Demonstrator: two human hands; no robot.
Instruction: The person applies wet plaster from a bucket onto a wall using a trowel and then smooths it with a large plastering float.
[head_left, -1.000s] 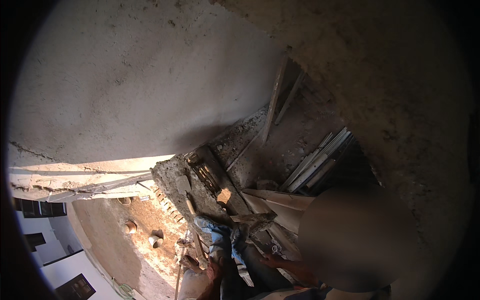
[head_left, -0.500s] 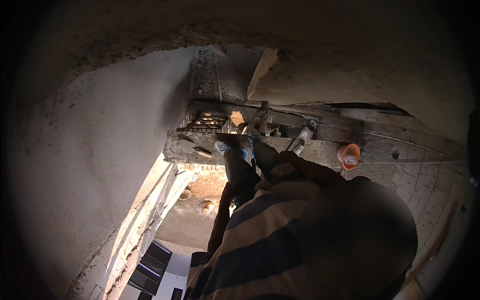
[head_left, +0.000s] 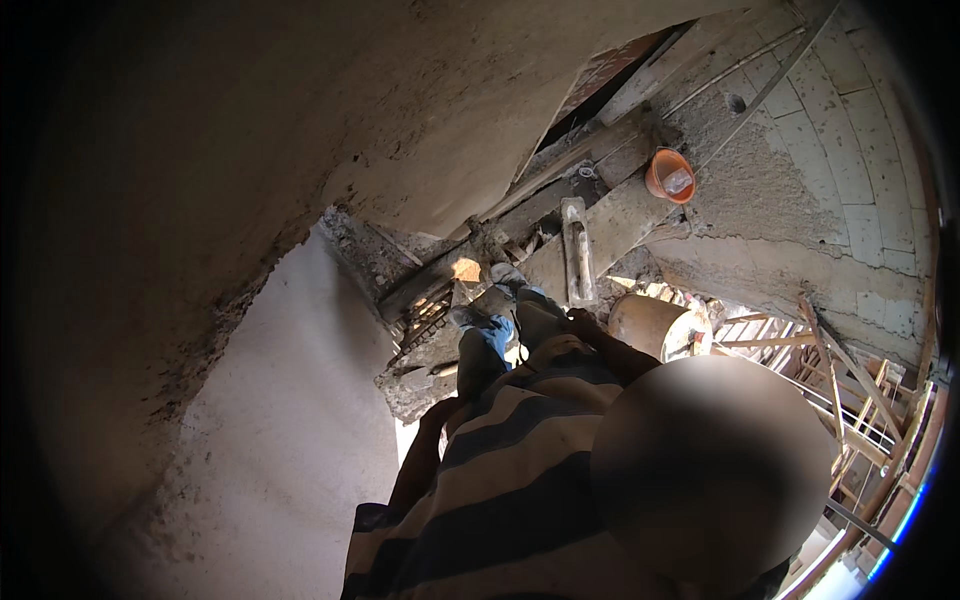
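My right hand is a dark shape beside my right thigh, close to the lower end of a long plastering float with a raised handle. Whether the hand touches the float cannot be made out. My left hand hangs by my left hip, its fingers lost in shadow. Past my left leg, a trowel lies on the rough end of the plank under my feet. Both of my shoes rest around the plank's middle.
An orange bucket with something pale inside stands by the plank's far right. A barrel-like container and wooden framework are lower right. Plastered wall rises at left; a rough-edged sloping surface hangs above.
My view has turned, so the plank now slants up to the right. The bucket appears higher, more of the float shows, and the barrel-like container and wooden framework have come into view.
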